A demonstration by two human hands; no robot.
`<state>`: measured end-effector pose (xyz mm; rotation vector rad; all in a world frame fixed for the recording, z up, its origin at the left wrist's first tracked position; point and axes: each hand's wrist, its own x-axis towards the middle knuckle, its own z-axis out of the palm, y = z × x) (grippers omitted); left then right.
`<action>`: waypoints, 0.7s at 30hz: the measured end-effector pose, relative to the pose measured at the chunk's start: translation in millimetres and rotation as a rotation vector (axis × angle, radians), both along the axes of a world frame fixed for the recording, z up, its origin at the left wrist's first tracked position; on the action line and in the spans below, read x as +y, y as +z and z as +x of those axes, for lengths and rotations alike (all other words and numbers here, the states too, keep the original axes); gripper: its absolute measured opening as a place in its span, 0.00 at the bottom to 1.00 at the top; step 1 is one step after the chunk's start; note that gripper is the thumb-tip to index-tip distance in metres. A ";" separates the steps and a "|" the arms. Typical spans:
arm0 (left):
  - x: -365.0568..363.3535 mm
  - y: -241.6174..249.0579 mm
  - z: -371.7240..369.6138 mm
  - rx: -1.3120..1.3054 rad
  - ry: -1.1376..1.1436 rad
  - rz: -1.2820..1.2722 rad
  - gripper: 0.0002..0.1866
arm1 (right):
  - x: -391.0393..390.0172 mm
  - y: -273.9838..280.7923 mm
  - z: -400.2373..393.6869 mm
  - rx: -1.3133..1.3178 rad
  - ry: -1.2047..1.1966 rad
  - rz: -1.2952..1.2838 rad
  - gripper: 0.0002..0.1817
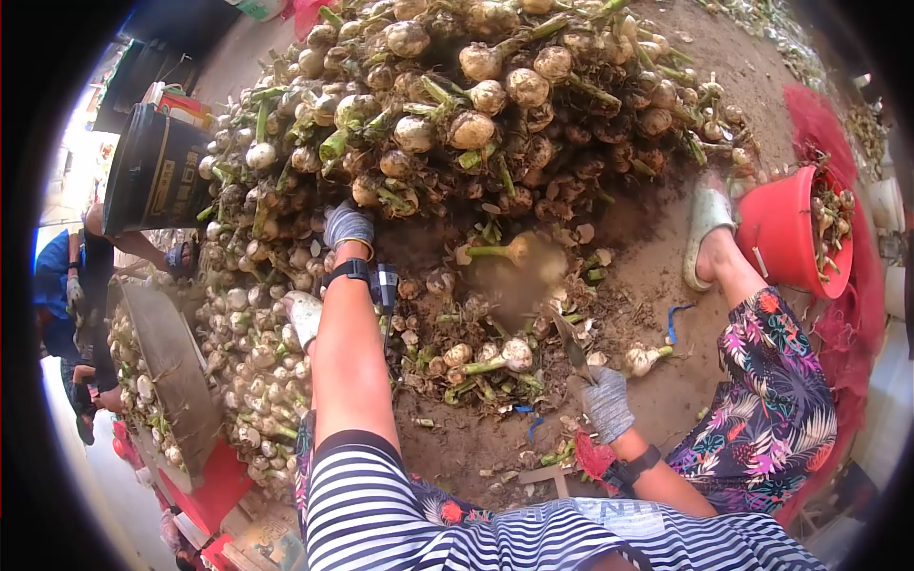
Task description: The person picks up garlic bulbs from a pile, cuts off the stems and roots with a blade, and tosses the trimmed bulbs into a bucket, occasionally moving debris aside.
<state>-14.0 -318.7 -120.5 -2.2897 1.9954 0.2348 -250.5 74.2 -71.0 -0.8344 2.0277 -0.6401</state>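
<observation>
My left hand (348, 226), in a grey glove, reaches to the lower edge of a large heap of garlic bulbs (470, 130) with stems. It touches the bulbs there, but its fingers are mostly hidden. Lower right, my gloved right hand (607, 403) is closed around a knife (571, 344) whose dark blade points up and away from me. Between the hands, a garlic bulb with a green stem (522, 251) shows partly blurred. Closer to me lies another trimmed-looking garlic bulb (515, 355), and a single bulb (644, 358) rests near the knife.
A red bucket (776, 233) holding stemmed garlic stands at the right beside my foot. Loose bulbs (252, 352) spread on the left, near a tilted board (162, 352). A black bucket (152, 171) and another person's gloved hand (74, 290) are further left. Red netting (838, 352) lines the right.
</observation>
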 end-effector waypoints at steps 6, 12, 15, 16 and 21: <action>57.0 -16.7 -1.9 0.957 -0.093 0.076 0.15 | -5.0 9.3 1.7 -0.049 -0.049 -0.058 0.12; 214.0 106.1 -62.6 1.311 -0.170 0.313 0.08 | -18.0 69.3 7.7 0.071 0.036 -0.389 0.12; 264.9 163.4 -75.1 1.260 -0.297 0.453 0.08 | -15.9 87.5 9.7 0.315 0.211 -0.464 0.10; 276.9 158.7 -69.1 1.211 -0.391 0.381 0.08 | -13.0 98.4 9.4 0.331 0.268 -0.450 0.10; 303.2 157.9 -59.9 0.140 -1.217 -0.314 0.08 | 10.0 122.9 13.5 0.452 0.366 -0.626 0.06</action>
